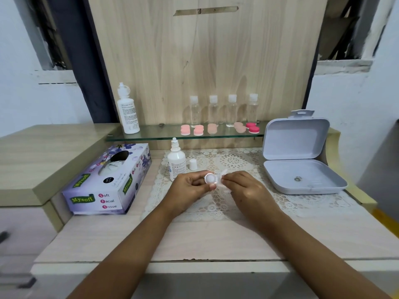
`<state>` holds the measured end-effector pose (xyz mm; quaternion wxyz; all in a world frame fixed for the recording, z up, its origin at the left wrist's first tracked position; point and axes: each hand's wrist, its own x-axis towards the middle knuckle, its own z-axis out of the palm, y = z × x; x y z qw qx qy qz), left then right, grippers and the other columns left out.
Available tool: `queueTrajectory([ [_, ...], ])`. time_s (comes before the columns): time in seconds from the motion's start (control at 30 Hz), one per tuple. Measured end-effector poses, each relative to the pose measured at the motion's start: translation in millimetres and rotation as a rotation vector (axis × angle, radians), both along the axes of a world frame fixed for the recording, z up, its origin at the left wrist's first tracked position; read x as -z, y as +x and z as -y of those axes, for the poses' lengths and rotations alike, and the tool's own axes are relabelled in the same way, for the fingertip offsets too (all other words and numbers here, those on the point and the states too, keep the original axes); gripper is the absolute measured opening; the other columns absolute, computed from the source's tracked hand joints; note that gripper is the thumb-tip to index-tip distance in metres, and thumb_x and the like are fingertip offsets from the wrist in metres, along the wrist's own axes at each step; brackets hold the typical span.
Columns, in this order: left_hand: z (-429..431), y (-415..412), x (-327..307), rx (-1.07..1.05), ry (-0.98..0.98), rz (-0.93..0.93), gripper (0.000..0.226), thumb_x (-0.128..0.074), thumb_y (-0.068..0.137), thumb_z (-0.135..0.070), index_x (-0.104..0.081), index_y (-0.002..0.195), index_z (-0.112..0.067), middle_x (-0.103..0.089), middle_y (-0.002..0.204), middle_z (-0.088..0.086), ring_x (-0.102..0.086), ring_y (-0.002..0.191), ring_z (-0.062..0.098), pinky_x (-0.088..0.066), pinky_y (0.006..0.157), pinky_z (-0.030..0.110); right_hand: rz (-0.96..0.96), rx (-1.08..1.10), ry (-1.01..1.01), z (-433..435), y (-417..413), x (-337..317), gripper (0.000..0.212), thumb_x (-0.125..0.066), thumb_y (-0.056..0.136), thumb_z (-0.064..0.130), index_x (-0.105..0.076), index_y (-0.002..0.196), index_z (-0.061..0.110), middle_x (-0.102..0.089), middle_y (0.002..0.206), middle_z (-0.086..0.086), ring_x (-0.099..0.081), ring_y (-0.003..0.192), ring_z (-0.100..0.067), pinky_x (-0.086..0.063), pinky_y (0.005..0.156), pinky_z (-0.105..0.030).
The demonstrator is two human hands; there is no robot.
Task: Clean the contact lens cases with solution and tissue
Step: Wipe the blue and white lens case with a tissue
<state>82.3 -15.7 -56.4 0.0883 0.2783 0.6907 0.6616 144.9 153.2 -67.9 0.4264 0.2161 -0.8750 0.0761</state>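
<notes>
The pale wooden desk (216, 238) fills the lower view, with a white lace mat (280, 203) spread over its back half. On the mat's right end a grey hinged box (295, 139) stands open, its lid upright. A purple tissue box (103, 190) lies at the left edge of the mat, a tissue showing in its slot. Behind, a glass shelf (155, 132) carries a tall white bottle (127, 113) at its left, four clear capped bottles (213, 111) in a row, and pink lens cases (198, 130) in front of them.

Both hands meet over the middle of the mat. The left hand (187, 188) has its fingers curled and grips a white round lens case (210, 179) between thumb and fingertips, the open cup facing the camera. The right hand (246, 188) pinches a small piece of white tissue (224, 180) between thumb and forefinger, held against the case's right side.

Just behind the left hand a small white solution bottle (176, 158) stands uncapped, and its white cap (193, 164) stands beside it on the mat.
</notes>
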Motion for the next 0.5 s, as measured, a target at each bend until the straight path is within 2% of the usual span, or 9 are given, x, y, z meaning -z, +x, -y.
queueTrajectory([
  [0.07,0.3,0.3,-0.5,-0.006,0.011,0.009,0.041,-0.073,0.076,-0.005,-0.073,0.082,-0.046,-0.069,0.085,0.008,-0.049,0.084,0.021,-0.04,0.079,0.036,-0.025,0.037,-0.062,-3.2,-0.7,-3.1,0.021,-0.058,0.073,-0.005,-0.071,0.089,-0.004,-0.07,0.089,-0.014,-0.067,0.079,-0.028,-0.057,0.065,-0.033],
  [0.17,0.5,0.0,0.0,-0.01,0.014,0.012,0.041,-0.073,0.076,-0.005,-0.073,0.082,-0.045,-0.071,0.083,0.003,-0.049,0.084,0.021,-0.041,0.08,0.037,-0.007,-0.008,-0.004,1.0,2.9,-1.9,0.026,-0.049,0.079,0.002,-0.071,0.091,-0.003,-0.07,0.091,-0.012,-0.066,0.081,-0.027,-0.057,0.069,-0.031],
  [0.27,0.1,-1.2,1.9,-0.012,0.019,0.01,0.04,-0.073,0.076,-0.005,-0.073,0.083,-0.044,-0.068,0.085,0.009,-0.048,0.084,0.021,-0.04,0.079,0.037,0.027,-0.025,0.021,2.0,3.0,0.1,0.028,-0.045,0.081,0.003,-0.071,0.092,-0.002,-0.07,0.092,-0.012,-0.066,0.082,-0.026,-0.057,0.069,-0.031],
  [0.33,0.5,-2.8,3.2,-0.013,0.025,0.011,0.039,-0.073,0.076,-0.005,-0.074,0.084,-0.043,-0.067,0.086,0.012,-0.047,0.085,0.022,-0.039,0.079,0.038,0.012,0.005,-0.016,-0.9,0.4,-0.6,0.022,-0.053,0.078,-0.001,-0.071,0.091,-0.002,-0.07,0.09,-0.012,-0.067,0.079,-0.026,-0.057,0.067,-0.03],
  [0.4,0.8,-4.2,4.5,-0.016,0.016,0.019,0.035,-0.073,0.076,-0.004,-0.074,0.088,-0.037,-0.07,0.086,0.009,-0.049,0.084,0.022,-0.04,0.078,0.038,0.016,0.05,-0.051,-2.2,-1.3,-2.0,0.023,-0.061,0.069,-0.006,-0.072,0.088,-0.002,-0.071,0.087,-0.011,-0.068,0.076,-0.026,-0.056,0.065,-0.028],
  [0.5,0.8,-5.2,6.7,-0.016,-0.02,0.023,0.036,-0.071,0.077,-0.003,-0.067,0.11,-0.017,-0.073,0.086,-0.007,-0.062,0.085,0.01,-0.048,0.082,0.027,0.074,0.115,-0.198,-3.6,-3.8,-0.9,0.026,-0.058,0.063,-0.009,-0.071,0.085,-0.002,-0.07,0.084,-0.013,-0.067,0.075,-0.028,-0.049,0.071,-0.024],
])
